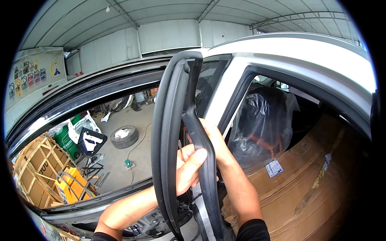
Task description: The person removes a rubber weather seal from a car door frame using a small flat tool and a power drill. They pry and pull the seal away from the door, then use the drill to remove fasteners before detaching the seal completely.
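A black rubber door seal (206, 164) runs down the rear edge of an open car door (76, 110), bending outward at mid-height. My left hand (188, 170) reaches in from the left and closes around this seal, its thumb pressed on the near face. Fingertips show just past the seal's right side. Behind the same strip, from the right, comes my right hand (214, 138); its fingers are mostly hidden, so their grip does not show. A broad black frame trim (164, 132) curves upright left of both hands.
Right of the door, the white car body (273, 52) has an open doorway. Inside are a plastic-covered seat (263, 124) and brown cardboard (289, 176). Through the window opening I see a tyre (124, 137), a yellow box-shaped object (73, 184) and a wooden crate (34, 168) on the floor.
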Available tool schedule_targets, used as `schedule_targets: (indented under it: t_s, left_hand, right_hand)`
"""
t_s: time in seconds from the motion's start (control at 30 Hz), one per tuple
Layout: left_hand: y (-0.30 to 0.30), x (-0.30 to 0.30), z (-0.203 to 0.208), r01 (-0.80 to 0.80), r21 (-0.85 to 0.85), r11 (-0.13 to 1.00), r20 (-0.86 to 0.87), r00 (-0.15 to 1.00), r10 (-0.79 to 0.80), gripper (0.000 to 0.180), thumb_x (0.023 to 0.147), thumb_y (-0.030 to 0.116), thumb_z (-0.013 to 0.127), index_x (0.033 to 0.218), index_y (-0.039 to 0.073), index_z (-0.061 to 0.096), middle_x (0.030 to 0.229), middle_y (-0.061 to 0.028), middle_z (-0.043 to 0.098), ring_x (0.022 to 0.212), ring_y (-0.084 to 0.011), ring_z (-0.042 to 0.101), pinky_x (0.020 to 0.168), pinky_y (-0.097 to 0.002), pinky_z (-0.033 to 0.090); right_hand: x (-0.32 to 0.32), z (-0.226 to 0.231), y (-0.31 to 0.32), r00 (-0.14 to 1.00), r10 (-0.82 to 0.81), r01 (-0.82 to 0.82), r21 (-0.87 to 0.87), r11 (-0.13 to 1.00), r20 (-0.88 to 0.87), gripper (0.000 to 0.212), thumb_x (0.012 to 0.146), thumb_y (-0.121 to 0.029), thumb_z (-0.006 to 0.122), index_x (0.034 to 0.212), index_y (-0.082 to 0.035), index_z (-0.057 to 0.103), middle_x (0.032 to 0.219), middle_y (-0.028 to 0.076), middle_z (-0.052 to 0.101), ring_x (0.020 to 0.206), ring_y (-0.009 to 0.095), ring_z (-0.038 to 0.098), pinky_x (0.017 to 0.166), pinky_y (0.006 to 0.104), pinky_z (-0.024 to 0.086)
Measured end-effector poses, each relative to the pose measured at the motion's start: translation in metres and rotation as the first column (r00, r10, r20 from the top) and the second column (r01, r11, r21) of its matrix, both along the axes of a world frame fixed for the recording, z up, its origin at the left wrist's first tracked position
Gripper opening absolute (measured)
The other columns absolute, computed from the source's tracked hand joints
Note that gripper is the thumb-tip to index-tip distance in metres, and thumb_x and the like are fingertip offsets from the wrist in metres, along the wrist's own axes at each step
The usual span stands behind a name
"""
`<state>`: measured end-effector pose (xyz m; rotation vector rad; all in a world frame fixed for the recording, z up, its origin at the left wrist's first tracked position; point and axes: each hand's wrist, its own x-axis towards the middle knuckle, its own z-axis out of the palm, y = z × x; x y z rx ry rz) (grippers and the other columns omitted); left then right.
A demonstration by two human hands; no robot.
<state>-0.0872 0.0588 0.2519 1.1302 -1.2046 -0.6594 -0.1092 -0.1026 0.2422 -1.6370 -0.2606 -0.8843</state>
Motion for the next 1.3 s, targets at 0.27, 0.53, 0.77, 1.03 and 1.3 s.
schedule_targets:
  t_s: [0.27, 0.53, 0.77, 1.03, 1.3]
  left_hand:
    - [-0.012, 0.003, -0.015, -0.049, 0.06, 0.997, 0.042, 0.998, 0.047, 0.044, 0.101, 0.043, 0.053, 0.106, -0.001, 0.056, 0.069, -0.0092, 0.065, 0.043, -0.0072, 0.048, 0.043, -0.0215, 0.041]
    - [-0.011, 0.009, -0.028, -0.091, 0.069, 0.993, 0.048, 0.995, 0.088, 0.042, 0.1, 0.042, 0.055, 0.102, 0.0, 0.055, 0.061, -0.0038, 0.058, 0.041, -0.0071, 0.043, 0.043, -0.023, 0.039]
    - [-0.013, 0.01, -0.029, -0.066, 0.069, 0.995, 0.055, 0.997, 0.062, 0.04, 0.101, 0.04, 0.055, 0.104, 0.0, 0.055, 0.055, 0.0013, 0.048, 0.041, -0.0068, 0.042, 0.043, -0.0233, 0.039]
    - [-0.017, 0.005, -0.027, -0.092, 0.081, 0.992, 0.193, 0.978, 0.075, 0.034, 0.103, 0.035, 0.052, 0.099, 0.001, 0.056, 0.055, 0.0017, 0.048, 0.045, -0.0062, 0.044, 0.046, -0.0241, 0.038]
    - [-0.012, -0.017, -0.022, -0.101, 0.108, 0.989, 0.295, 0.953, 0.065, 0.039, 0.102, 0.028, 0.056, 0.073, 0.003, 0.049, 0.056, 0.0036, 0.039, 0.056, -0.0032, 0.037, 0.048, -0.0278, 0.034]
  right_hand:
    - [0.006, 0.011, -0.015, 0.99, -0.142, 0.143, -0.147, 0.979, 0.017, 0.019, 0.095, -0.012, 0.05, 0.096, 0.002, 0.063, 0.071, 0.006, 0.064, 0.065, 0.009, 0.059, 0.058, 0.0283, 0.047]
    - [0.018, 0.005, 0.0, 0.887, -0.433, 0.461, -0.225, 0.859, 0.164, 0.008, 0.085, -0.002, 0.058, 0.092, -0.002, 0.063, 0.063, 0.003, 0.059, 0.058, 0.007, 0.058, 0.051, 0.0258, 0.045]
    - [0.028, -0.005, -0.003, 0.939, -0.273, 0.298, -0.101, 0.949, 0.207, 0.008, 0.086, -0.005, 0.06, 0.09, -0.002, 0.065, 0.071, -0.001, 0.062, 0.065, 0.004, 0.055, 0.054, 0.0236, 0.043]
    - [0.037, 0.006, -0.022, 0.996, 0.066, -0.068, 0.026, 0.997, 0.062, 0.009, 0.09, -0.009, 0.062, 0.093, -0.003, 0.067, 0.077, -0.003, 0.063, 0.068, 0.005, 0.056, 0.059, 0.0198, 0.044]
    - [0.004, 0.012, -0.001, 0.998, -0.061, 0.061, -0.009, 0.998, 0.009, 0.024, 0.092, -0.008, 0.06, 0.114, 0.0, 0.068, 0.079, 0.005, 0.068, 0.069, 0.008, 0.062, 0.061, 0.0242, 0.049]
